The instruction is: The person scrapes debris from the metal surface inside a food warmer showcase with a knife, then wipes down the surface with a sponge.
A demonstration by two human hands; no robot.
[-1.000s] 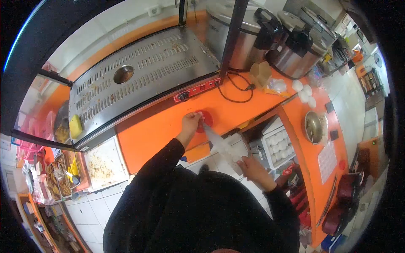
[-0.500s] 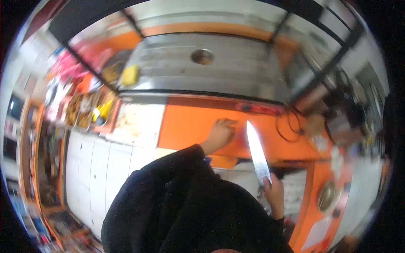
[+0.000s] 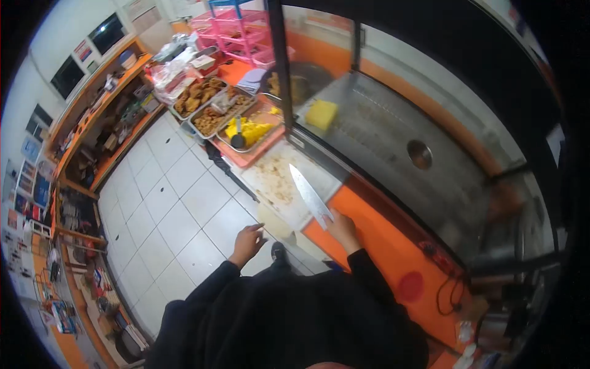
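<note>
A long-bladed knife [image 3: 309, 194] is in my right hand [image 3: 343, 231], its tip pointing up and away over the white cutting board [image 3: 319, 174]. Brown crumbs lie scattered on the board's surface. My left hand [image 3: 248, 243] hangs over the tiled floor, fingers apart and holding nothing. Beyond the board, a metal tray holds yellow food [image 3: 248, 131] with a dark-handled utensil in it. More trays of fried brown food [image 3: 200, 96] stand behind that one.
To the right is a glass-sided case with a metal floor [image 3: 393, 166] and a yellow sponge [image 3: 321, 114]. A red round item [image 3: 411, 286] lies on the orange counter [image 3: 369, 246]. Pink baskets [image 3: 246, 34] stand at the back; shelves [image 3: 101, 123] line the left.
The view has swung left toward the trays. The knife, earlier over the floor and the orange counter, is now over the white board. My left hand has moved away from the counter.
</note>
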